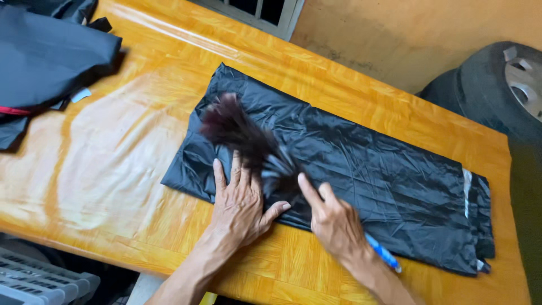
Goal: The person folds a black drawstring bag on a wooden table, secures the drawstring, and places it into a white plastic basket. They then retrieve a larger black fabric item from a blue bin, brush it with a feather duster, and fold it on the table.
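Note:
A folded black garment of thin, crinkled cloth (367, 169) lies flat across the orange wooden table (113, 164). My left hand (240, 206) presses flat on the garment's near edge, fingers spread. My right hand (333, 223) grips a feather duster by its blue handle (384, 253). The duster's dark feather head (240, 133) is blurred with motion over the left part of the garment, just above my left hand.
More dark cloth (45, 56) is piled at the table's far left corner. A car tyre with a silver rim (497, 90) leans against the wall at the right. A grey slatted plastic item (39, 279) sits below the table's near left edge.

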